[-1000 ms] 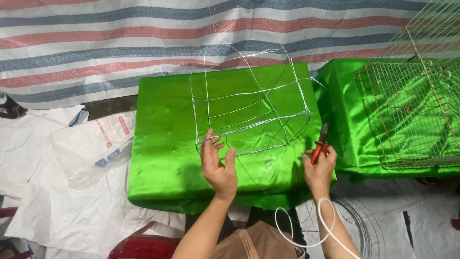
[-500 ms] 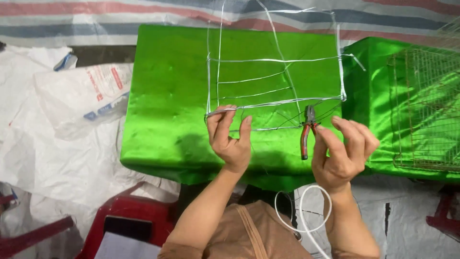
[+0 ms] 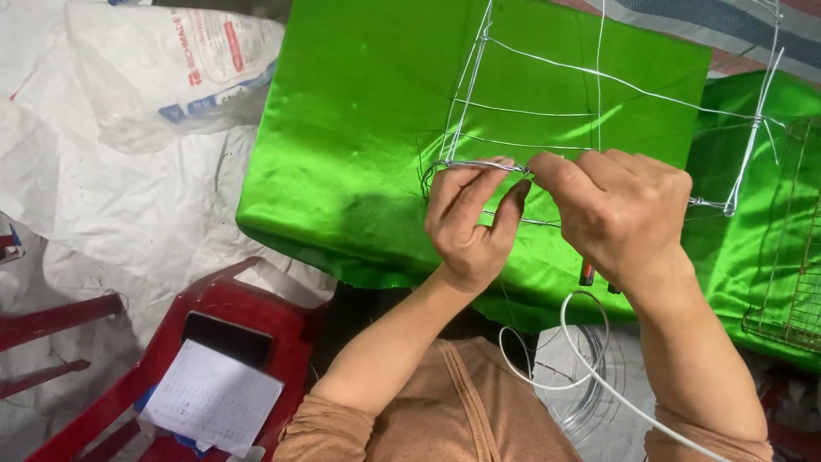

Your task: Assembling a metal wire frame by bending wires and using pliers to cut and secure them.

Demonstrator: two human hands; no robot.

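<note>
Head view: both hands, left hand (image 3: 469, 224) and right hand (image 3: 620, 214), pinch the wire frame (image 3: 599, 111).

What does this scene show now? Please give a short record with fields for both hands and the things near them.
left hand: pinches the front bar of the wire frame
right hand: pinches the same bar beside the left hand; red tool handles stick out below the palm
surface: block covered in green cloth, frame stands on it
below hands: coil of wire, white cord
left side: red plastic stool with paper, clear plastic bag
</note>
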